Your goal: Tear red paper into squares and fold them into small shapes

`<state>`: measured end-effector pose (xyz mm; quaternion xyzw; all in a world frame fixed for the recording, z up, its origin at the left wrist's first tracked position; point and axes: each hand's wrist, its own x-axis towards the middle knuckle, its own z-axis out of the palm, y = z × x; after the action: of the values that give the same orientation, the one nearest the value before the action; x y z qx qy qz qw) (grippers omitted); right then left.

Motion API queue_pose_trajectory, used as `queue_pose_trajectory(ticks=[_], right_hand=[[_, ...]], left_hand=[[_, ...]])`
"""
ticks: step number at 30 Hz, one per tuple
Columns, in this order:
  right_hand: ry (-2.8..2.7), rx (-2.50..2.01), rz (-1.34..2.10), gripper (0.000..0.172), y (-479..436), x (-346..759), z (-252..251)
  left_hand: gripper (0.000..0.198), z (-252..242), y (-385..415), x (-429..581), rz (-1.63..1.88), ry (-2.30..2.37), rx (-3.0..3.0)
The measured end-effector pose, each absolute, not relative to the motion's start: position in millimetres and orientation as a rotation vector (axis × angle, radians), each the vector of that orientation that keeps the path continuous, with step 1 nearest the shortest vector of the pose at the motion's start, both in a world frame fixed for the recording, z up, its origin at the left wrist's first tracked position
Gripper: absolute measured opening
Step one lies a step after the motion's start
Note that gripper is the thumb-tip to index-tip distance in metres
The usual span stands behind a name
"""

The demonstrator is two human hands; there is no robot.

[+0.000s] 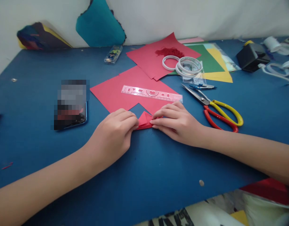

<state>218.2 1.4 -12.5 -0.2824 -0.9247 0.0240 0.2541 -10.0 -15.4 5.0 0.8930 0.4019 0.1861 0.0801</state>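
A small folded piece of red paper (145,119) is held low over the blue table, between my two hands. My left hand (115,135) pinches its left end with curled fingers. At the other end, my right hand (178,122) grips the paper between thumb and fingers. A pointed flap stands up in the middle, and both ends are hidden by the fingers. Just beyond lie red paper sheets (111,91) with a clear plastic ruler (152,93) across them. Scissors (211,103) with one red and one yellow handle rest open to the right of my right hand.
A phone (72,105) lies left of my hands. Tape rolls (189,66) and red thread (169,52) sit on the farther sheets, near a blue compass (203,87). Green paper (209,59) and a black box (252,57) are at the back right. The table's front edge is near me.
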Motion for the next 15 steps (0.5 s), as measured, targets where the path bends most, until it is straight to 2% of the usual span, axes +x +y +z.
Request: queue_pose_trajectory(ticks=[9, 15], right_hand=[[-2.536, -0.72, -0.026, 0.017, 1.1, 219.3, -11.3], [-2.588, -0.689, -0.118, 0.018, 2.5, 220.1, -8.3]], left_hand=[[0.017, 9.1, -14.0, -7.1, 0.314, 1.373, 2.391], [0.015, 9.6, -13.6, -3.6, 0.279, 1.489, 2.45]])
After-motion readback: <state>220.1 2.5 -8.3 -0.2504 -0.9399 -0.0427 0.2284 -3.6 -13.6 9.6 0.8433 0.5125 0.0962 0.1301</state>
